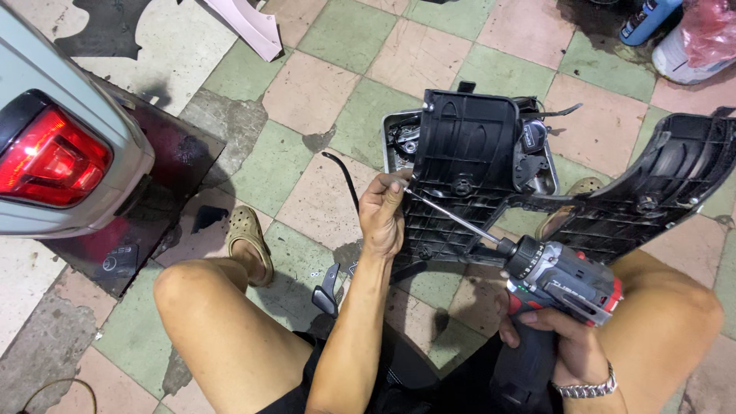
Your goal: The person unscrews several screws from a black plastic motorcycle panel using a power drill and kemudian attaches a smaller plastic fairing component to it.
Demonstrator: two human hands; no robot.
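Head view, person seated low over a checkered tile floor, knees spread. Left hand: forearm runs up from the lower centre, wrist straight, fingers curled and pinched around the tip end of the long driver bit, right where it meets the black plastic panel. Right hand: wrapped closed around the grip of the grey and red cordless drill, metal watch bracelet at the wrist; index finger position not readable. Drill lies tilted, chuck pointing up-left, bit running diagonally toward the left hand. Panel is ribbed, inner side up, resting across the right thigh and over a metal tray of parts on the floor. Tan clog on the left foot. Red tail lamp of a vehicle at far left.
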